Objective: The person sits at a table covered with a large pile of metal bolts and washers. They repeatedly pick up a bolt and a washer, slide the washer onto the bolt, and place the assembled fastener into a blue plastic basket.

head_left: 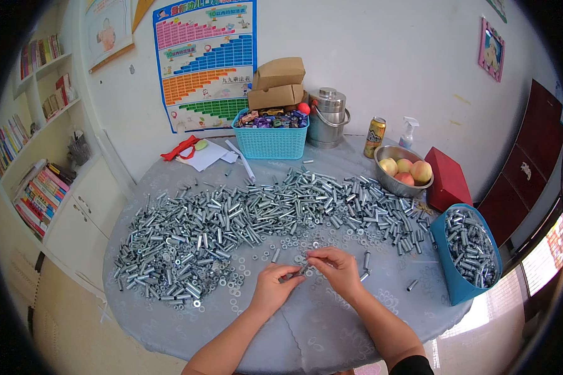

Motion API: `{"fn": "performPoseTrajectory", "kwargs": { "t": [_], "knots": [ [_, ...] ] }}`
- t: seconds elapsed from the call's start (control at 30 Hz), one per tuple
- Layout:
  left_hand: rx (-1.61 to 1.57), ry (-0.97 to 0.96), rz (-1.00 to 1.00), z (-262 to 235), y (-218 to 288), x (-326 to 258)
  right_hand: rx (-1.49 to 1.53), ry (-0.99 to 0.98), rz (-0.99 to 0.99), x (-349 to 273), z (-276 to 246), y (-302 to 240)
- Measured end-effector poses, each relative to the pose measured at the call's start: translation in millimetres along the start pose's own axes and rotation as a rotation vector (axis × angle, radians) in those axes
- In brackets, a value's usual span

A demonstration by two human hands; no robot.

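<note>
Metal part (304,269) held over the grey surface (331,337) between left hand (275,289) and right hand (335,270), each grip pinching it. Bearings from the part: loose washers (316,244) at 12 o'clock, tube heap (231,215) at 11, blue bin (450,275), filled with tubes (471,250), at 3.

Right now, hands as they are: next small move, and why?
Probably hold the small metal piece steady in the left hand and adjust it gently with the right hand. Left thumb and finger pinch it, right fingertips meet it, and loose washers lie nearby. Its exact fit is too small to tell.
</note>
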State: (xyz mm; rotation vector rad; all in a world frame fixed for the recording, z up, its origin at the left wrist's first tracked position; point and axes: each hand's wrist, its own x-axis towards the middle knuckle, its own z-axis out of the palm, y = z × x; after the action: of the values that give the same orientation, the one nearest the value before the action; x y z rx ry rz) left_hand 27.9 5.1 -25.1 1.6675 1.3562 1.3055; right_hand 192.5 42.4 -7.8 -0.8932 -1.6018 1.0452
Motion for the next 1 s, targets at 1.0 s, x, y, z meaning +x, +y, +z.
{"fn": "performPoseTrajectory", "kwargs": {
  "t": [1.0],
  "knots": [
    [-0.668,0.099,-0.349,-14,-6,10,-0.745,-0.473,0.054,-7,-15,-3]
  ]
}}
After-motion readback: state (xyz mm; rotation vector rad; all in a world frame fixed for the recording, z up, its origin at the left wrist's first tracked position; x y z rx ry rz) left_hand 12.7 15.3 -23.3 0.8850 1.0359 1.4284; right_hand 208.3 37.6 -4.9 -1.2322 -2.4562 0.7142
